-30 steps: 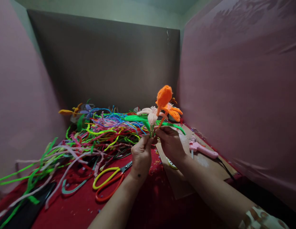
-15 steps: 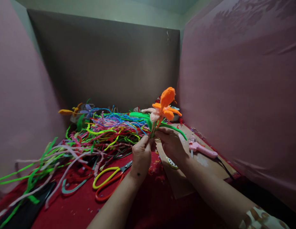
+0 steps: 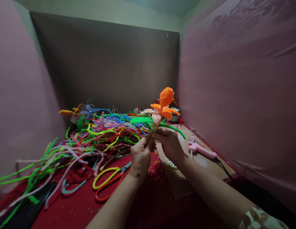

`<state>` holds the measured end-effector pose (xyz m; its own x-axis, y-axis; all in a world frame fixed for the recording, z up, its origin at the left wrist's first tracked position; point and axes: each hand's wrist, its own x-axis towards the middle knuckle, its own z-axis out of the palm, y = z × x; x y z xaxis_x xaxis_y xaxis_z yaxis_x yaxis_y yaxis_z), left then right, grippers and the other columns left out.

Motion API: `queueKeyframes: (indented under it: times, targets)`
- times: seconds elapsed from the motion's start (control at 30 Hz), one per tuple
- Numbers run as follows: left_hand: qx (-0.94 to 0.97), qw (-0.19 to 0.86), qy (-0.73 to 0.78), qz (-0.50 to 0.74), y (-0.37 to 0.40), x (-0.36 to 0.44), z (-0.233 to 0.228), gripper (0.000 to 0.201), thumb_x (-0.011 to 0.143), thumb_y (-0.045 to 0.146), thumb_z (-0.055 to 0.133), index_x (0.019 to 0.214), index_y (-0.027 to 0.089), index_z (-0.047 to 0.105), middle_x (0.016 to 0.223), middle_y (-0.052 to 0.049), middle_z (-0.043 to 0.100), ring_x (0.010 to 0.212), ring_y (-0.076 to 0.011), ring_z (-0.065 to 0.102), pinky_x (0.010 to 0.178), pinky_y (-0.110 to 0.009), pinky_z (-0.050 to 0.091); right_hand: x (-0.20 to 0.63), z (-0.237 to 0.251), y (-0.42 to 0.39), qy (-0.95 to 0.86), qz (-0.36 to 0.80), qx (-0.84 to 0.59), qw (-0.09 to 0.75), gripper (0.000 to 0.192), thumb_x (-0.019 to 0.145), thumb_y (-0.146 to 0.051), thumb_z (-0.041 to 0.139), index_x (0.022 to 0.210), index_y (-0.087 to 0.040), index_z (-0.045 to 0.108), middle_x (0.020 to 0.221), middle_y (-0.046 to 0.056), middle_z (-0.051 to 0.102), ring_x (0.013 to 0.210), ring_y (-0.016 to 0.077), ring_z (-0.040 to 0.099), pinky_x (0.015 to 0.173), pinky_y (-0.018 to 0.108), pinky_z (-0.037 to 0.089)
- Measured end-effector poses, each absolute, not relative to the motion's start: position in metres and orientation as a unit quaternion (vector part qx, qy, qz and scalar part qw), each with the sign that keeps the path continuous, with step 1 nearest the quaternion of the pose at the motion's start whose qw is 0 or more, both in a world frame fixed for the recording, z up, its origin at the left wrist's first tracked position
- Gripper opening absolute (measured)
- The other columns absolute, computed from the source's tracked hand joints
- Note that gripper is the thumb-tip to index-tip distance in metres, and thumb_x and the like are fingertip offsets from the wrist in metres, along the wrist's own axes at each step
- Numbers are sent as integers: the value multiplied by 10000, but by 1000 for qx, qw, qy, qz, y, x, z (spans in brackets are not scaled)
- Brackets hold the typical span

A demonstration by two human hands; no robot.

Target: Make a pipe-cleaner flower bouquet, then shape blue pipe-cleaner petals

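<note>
Both of my hands hold one small bunch of pipe-cleaner flowers upright by its stems. The bunch has a fluffy orange bloom on top, an orange petalled flower, a pale pink flower and long green leaves. My left hand pinches the stems from the left. From the right, my right hand grips the same stems, fingertips meeting the left hand's. The stems themselves are mostly hidden behind my fingers.
A big tangle of coloured pipe cleaners covers the red cloth to the left. Yellow-and-orange scissors lie near my left wrist. A pink glue gun rests on a brown board at right. Pink walls close both sides.
The bunch has tightened: the orange and pink flowers now sit closer together under the fluffy bloom. Both hands keep their grip and have shifted slightly up.
</note>
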<state>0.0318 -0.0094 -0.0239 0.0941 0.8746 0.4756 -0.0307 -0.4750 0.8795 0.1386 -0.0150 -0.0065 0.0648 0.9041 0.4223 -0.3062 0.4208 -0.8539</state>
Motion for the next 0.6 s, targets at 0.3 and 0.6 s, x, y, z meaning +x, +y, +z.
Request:
queueKeyframes:
  times: [0.3, 0.6]
  targets:
    - [644, 376, 344, 571, -10, 32, -23, 168, 796, 298, 554, 734, 173, 647, 554, 38, 547, 513, -78, 495, 533, -187, 429, 135, -6, -14, -489, 489, -262, 673, 126, 688, -279, 659, 638, -167, 632, 468, -32, 544, 402, 95, 460, 410, 228, 375]
    - [654, 379, 344, 558, -12, 32, -22, 164, 790, 299, 550, 710, 187, 639, 535, 45, 537, 490, -78, 506, 521, -184, 427, 139, -8, -12, -489, 497, -245, 674, 76, 669, -244, 675, 622, -185, 666, 472, -35, 547, 403, 86, 448, 416, 218, 361]
